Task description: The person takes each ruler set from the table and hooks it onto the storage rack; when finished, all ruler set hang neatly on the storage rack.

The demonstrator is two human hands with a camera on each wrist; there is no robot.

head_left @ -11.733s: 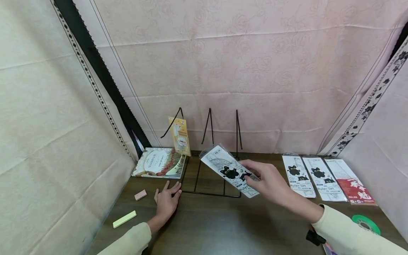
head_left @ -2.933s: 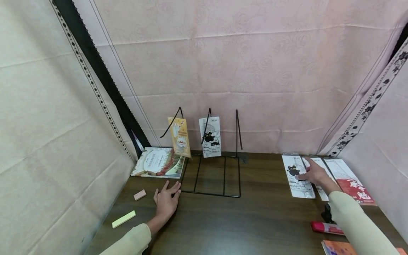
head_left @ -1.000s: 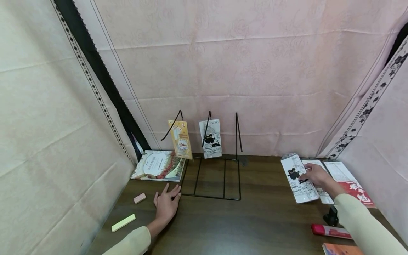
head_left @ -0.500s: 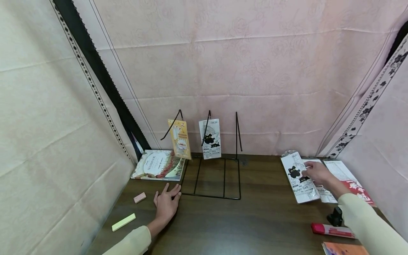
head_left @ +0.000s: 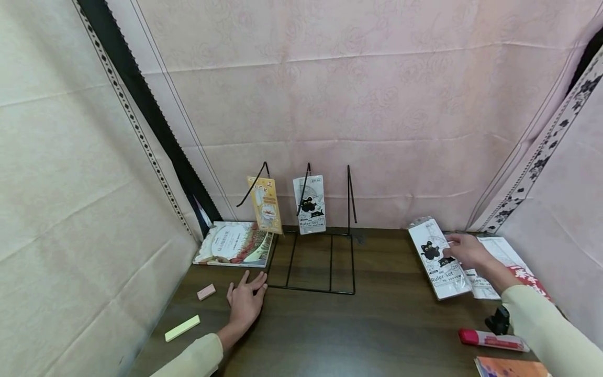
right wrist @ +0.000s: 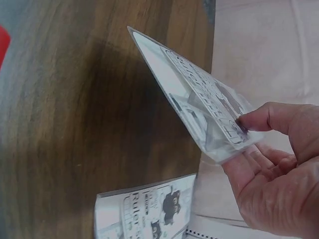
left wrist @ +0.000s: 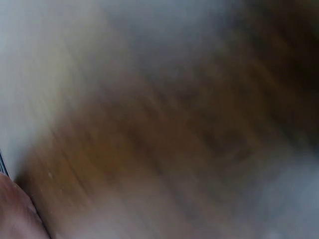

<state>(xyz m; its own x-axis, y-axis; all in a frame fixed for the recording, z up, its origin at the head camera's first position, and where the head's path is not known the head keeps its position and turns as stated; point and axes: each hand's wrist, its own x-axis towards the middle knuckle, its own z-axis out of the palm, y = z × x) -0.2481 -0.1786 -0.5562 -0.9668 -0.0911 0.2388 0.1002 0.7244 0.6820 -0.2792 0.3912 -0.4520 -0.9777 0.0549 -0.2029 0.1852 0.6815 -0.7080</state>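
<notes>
Thumb and fingers of my right hand (head_left: 471, 252) pinch a clear-wrapped ruler set (head_left: 435, 267) with a black cat print, lifted at a tilt off the table. In the right wrist view the ruler set (right wrist: 199, 94) shows edge-on. Another ruler set (head_left: 481, 287) lies beneath that hand, partly covered. My left hand (head_left: 246, 301) rests on the table with fingers spread, fingertips at the front left corner of a black wire rack (head_left: 331, 262). A yellow packet (head_left: 267, 207) hangs on the rack's left hook, and a ruler set (head_left: 313, 209) on the middle one. The right hook is bare.
A picture book (head_left: 235, 243) lies left of the rack. Nearer are a pink block (head_left: 206, 292) and a pale yellow strip (head_left: 182, 328). At right lie a red-and-white packet (head_left: 527, 276), a red-capped tube (head_left: 494, 339) and an orange booklet (head_left: 513, 366). The left wrist view is mostly blurred.
Earlier my right hand hung one ruler set on the middle hook, then reached to the row at right. It has since raised another ruler set, shifting it slightly left. My left hand has stayed put.
</notes>
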